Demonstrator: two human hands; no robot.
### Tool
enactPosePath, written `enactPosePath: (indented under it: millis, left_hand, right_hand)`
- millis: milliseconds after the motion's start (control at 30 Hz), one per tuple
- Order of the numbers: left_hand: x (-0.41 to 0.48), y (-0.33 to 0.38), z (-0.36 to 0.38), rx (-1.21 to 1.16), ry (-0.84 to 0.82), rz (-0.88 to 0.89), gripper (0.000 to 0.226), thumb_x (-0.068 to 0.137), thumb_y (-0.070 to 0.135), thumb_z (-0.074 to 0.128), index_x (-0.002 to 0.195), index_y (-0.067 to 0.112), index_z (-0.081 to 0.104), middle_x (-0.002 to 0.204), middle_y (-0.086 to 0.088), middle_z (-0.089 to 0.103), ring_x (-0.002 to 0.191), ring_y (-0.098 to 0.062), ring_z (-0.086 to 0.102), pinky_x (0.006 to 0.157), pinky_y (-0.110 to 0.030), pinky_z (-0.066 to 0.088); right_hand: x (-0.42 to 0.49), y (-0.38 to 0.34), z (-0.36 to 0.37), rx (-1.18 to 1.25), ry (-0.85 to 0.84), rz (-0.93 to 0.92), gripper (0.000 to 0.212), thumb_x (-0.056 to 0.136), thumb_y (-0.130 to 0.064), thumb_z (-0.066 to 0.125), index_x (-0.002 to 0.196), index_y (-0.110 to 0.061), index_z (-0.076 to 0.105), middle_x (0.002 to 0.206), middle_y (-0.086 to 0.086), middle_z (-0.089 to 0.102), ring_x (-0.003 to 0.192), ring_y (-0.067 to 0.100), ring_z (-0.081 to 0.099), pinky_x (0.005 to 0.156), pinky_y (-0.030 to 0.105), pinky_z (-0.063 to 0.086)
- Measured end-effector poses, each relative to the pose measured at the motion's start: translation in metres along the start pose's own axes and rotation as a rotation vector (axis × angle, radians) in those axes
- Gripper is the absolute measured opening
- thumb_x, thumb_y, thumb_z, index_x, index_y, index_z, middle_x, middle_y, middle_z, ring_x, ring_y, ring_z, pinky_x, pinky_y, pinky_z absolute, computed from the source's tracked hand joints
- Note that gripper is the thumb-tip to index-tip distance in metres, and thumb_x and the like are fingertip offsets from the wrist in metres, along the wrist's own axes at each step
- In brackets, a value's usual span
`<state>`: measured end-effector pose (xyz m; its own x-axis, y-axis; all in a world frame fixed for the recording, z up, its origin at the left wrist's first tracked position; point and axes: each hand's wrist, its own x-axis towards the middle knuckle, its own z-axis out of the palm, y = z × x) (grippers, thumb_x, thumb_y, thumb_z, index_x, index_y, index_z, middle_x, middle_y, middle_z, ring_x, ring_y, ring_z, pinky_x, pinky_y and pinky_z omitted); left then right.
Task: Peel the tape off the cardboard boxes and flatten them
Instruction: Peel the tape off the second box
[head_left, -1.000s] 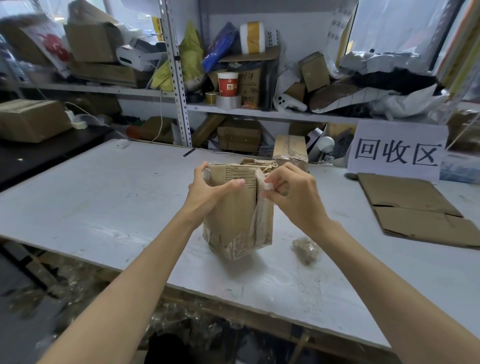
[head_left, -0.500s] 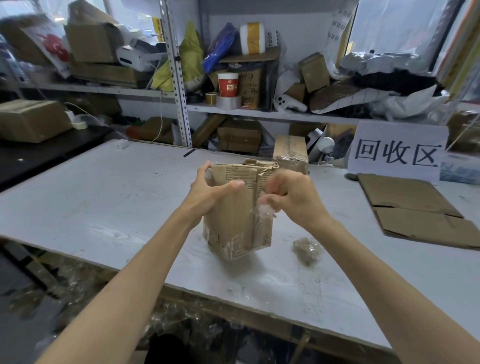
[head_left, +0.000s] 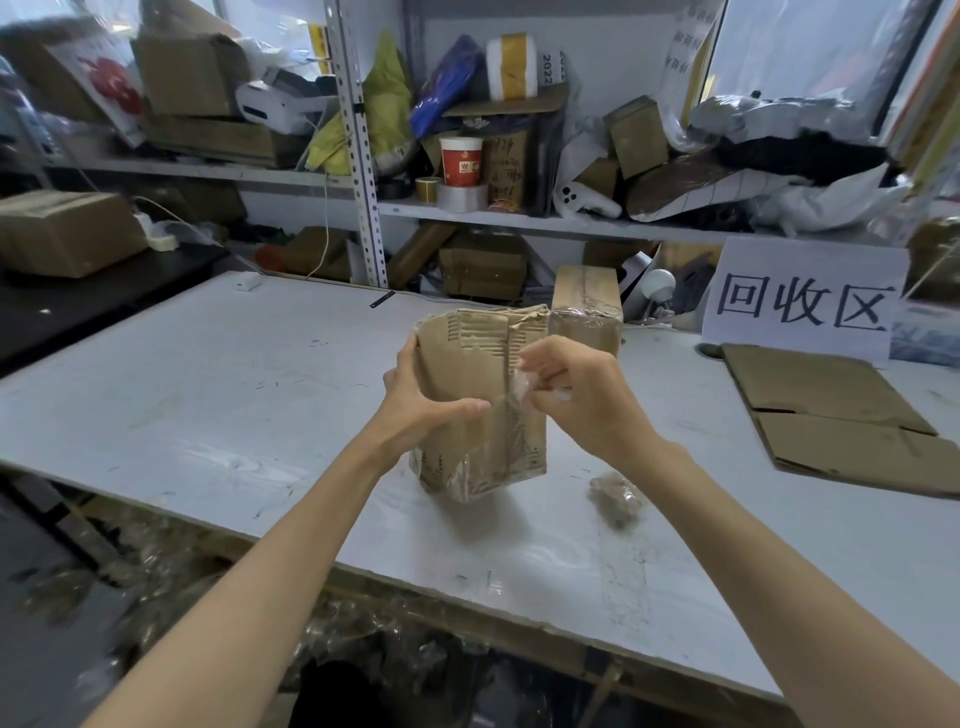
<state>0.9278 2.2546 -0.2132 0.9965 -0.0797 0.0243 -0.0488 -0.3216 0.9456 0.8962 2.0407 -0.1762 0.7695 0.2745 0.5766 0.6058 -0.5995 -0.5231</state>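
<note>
Left hand (head_left: 421, 405): grip clamped on the box (head_left: 462, 364) at its left edge, thumb across the front; the box stood on the white counter (head_left: 208, 395). Right hand (head_left: 582, 400): grip pinched the clear tape (head_left: 511, 415) at the seam. Judged best: a low pull along the seam, left bracing, so the strip would come whole. Near side of the right grip lay a tape wad (head_left: 615, 496); beyond it flat cardboard (head_left: 831, 415), a taped box (head_left: 587, 312), a sign (head_left: 805, 301) and cluttered shelves (head_left: 519, 215).

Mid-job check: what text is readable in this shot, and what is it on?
"回收区": white sign, back right.
"2022": white item beside the yellow-striped roll.
"W": red paper cup on the shelf.
Handwriting on the cardboard behind the cup: too blurred to read.
</note>
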Motion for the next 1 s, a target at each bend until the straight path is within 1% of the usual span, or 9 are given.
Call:
enactPosePath:
  millis: [67, 133, 267, 400, 467, 633, 767, 900, 1000]
  left_hand:
    - [-0.001, -0.003, 0.002, 0.000, 0.042, 0.014, 0.135, 0.036, 0.070, 0.085, 0.148, 0.049, 0.014, 0.144, 0.003, 0.032, 0.130, -0.019, 0.039, 0.106, -0.044, 0.045]
    - [0.000, -0.005, 0.002, -0.031, 0.061, 0.010, 0.132, 0.035, 0.075, 0.083, 0.146, 0.051, 0.017, 0.144, 0.001, 0.039, 0.131, -0.023, 0.042, 0.105, -0.049, 0.046]
    - [0.003, -0.004, 0.003, -0.009, 0.024, 0.024, 0.131, 0.039, 0.072, 0.085, 0.148, 0.050, 0.016, 0.145, 0.001, 0.036, 0.129, -0.022, 0.044, 0.104, -0.046, 0.047]
    - [0.005, -0.003, 0.000, 0.000, -0.025, 0.005, 0.134, 0.039, 0.068, 0.086, 0.151, 0.048, 0.013, 0.145, 0.001, 0.034, 0.127, -0.022, 0.046, 0.103, -0.044, 0.048]
    - [0.003, -0.003, 0.000, -0.033, -0.004, -0.015, 0.137, 0.036, 0.070, 0.085, 0.151, 0.040, 0.017, 0.143, 0.002, 0.037, 0.125, -0.022, 0.049, 0.102, -0.045, 0.049]
    - [-0.003, -0.002, 0.001, -0.147, 0.042, -0.061, 0.125, 0.036, 0.067, 0.083, 0.141, 0.028, 0.026, 0.137, 0.002, 0.044, 0.119, -0.020, 0.056, 0.098, -0.046, 0.053]
    - [-0.005, -0.001, -0.002, -0.148, 0.044, -0.081, 0.122, 0.037, 0.067, 0.079, 0.139, 0.026, 0.027, 0.134, 0.001, 0.047, 0.117, -0.019, 0.056, 0.084, -0.034, 0.053]
    - [-0.006, -0.001, 0.000, -0.127, 0.008, -0.053, 0.125, 0.039, 0.064, 0.082, 0.144, 0.027, 0.024, 0.132, 0.000, 0.049, 0.116, -0.019, 0.056, 0.095, -0.042, 0.053]
    - [-0.005, -0.002, 0.000, -0.198, 0.059, -0.071, 0.125, 0.038, 0.062, 0.083, 0.143, 0.025, 0.025, 0.131, 0.000, 0.052, 0.112, -0.017, 0.059, 0.085, -0.038, 0.056]
  right_hand:
    - [0.002, -0.004, -0.003, 0.090, 0.008, 0.098, 0.034, 0.076, 0.002, 0.074, 0.103, -0.009, 0.057, 0.087, 0.001, 0.066, 0.078, 0.015, 0.066, 0.075, 0.027, 0.057]
    - [0.005, -0.003, -0.008, 0.227, -0.091, 0.197, 0.034, 0.078, 0.003, 0.072, 0.101, -0.010, 0.051, 0.085, 0.003, 0.067, 0.080, 0.019, 0.067, 0.076, 0.029, 0.057]
    - [0.006, 0.000, -0.012, 0.328, -0.255, 0.285, 0.037, 0.072, 0.002, 0.078, 0.099, -0.009, 0.056, 0.086, 0.009, 0.069, 0.081, 0.022, 0.069, 0.077, 0.035, 0.058]
    - [0.003, 0.001, -0.001, 0.017, 0.185, 0.065, 0.024, 0.062, -0.005, 0.086, 0.075, -0.013, 0.068, 0.080, -0.004, 0.061, 0.069, 0.010, 0.060, 0.062, 0.021, 0.052]
    - [0.002, 0.002, 0.004, -0.096, 0.270, -0.051, 0.016, 0.067, 0.000, 0.080, 0.068, -0.011, 0.069, 0.074, -0.005, 0.062, 0.063, 0.008, 0.056, 0.057, 0.019, 0.047]
    - [-0.005, 0.005, 0.014, -0.061, 0.089, -0.123, 0.008, 0.075, -0.001, 0.072, 0.078, -0.005, 0.066, 0.078, 0.003, 0.064, 0.067, 0.011, 0.061, 0.064, 0.028, 0.053]
    - [-0.006, 0.008, 0.013, -0.088, -0.065, -0.083, 0.037, 0.067, -0.016, 0.085, 0.097, -0.005, 0.065, 0.096, 0.005, 0.064, 0.081, 0.017, 0.062, 0.075, 0.031, 0.056]
    - [-0.005, 0.002, 0.018, -0.166, 0.070, -0.087, 0.016, 0.076, -0.008, 0.078, 0.086, -0.005, 0.065, 0.089, 0.004, 0.062, 0.072, 0.019, 0.059, 0.066, 0.034, 0.053]
    - [0.000, 0.004, 0.010, -0.056, -0.056, -0.027, 0.007, 0.081, 0.000, 0.069, 0.084, -0.006, 0.068, 0.085, 0.001, 0.064, 0.075, 0.017, 0.060, 0.069, 0.031, 0.051]
